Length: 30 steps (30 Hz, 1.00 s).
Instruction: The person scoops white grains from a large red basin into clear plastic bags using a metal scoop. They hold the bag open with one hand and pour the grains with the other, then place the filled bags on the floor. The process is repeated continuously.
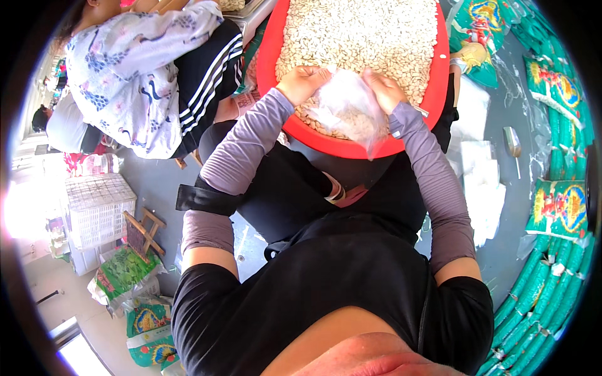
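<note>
A clear, thin plastic bag (348, 103) spans the gap between my hands, above the near end of a red tub (351, 149). My left hand (305, 84) pinches the bag's upper left edge, thumb and fingers closed. On the other side my right hand (385, 89) grips the upper right edge. Pale, flat seeds or nuts (360, 37) fill the tub; I cannot make out their exact kind. Some show at the bottom of the bag, but whether they lie inside it or behind it I cannot tell.
Another person in a patterned top (135, 81) sits close on my left. Stacked green sacks (558, 210) line the right side. White plastic sheets (481, 182) and a small scoop-like tool (512, 143) lie on the floor. A white crate (100, 210) and wooden stool (145, 230) stand at left.
</note>
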Available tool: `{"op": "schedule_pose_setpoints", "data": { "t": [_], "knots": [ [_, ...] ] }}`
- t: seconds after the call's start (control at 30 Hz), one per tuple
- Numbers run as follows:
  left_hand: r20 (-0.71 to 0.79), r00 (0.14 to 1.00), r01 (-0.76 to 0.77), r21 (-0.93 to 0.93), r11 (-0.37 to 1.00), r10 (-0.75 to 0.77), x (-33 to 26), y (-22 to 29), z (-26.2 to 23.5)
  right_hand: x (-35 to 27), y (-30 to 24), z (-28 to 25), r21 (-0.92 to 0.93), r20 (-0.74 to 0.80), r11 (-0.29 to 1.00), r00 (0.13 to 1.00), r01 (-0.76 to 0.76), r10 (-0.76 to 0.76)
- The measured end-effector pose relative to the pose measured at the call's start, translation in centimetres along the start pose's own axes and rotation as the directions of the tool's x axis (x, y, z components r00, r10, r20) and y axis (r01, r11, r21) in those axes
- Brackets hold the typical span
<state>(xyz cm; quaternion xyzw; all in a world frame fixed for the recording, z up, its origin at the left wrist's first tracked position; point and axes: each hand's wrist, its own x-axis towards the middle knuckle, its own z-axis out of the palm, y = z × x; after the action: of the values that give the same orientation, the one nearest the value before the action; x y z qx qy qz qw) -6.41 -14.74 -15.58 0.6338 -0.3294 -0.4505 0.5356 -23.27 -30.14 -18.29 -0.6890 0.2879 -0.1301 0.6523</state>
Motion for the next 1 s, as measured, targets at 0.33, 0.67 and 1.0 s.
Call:
{"op": "schedule_pose_setpoints", "data": {
  "t": [0.33,0.67,1.0],
  "knots": [
    [-0.087,0.990,0.139,0.672,0.727,-0.108,-1.7,0.8,-1.9,0.3,-2.3,2.3,-0.179,0.136,0.962,0.974,0.206,-0.183],
    [0.089,0.993,0.049,0.237,0.970,-0.072,-0.3,-2.3,-3.0,5.0,0.2,0.0,0.242,-0.238,0.966,0.971,0.091,-0.032],
    [-0.171,0.983,0.142,0.441,0.886,-0.073,-1.0,-1.3,-2.0,-0.9,-4.1,3.8,-0.176,-0.096,0.931,0.935,0.321,-0.341]
  ]
}}
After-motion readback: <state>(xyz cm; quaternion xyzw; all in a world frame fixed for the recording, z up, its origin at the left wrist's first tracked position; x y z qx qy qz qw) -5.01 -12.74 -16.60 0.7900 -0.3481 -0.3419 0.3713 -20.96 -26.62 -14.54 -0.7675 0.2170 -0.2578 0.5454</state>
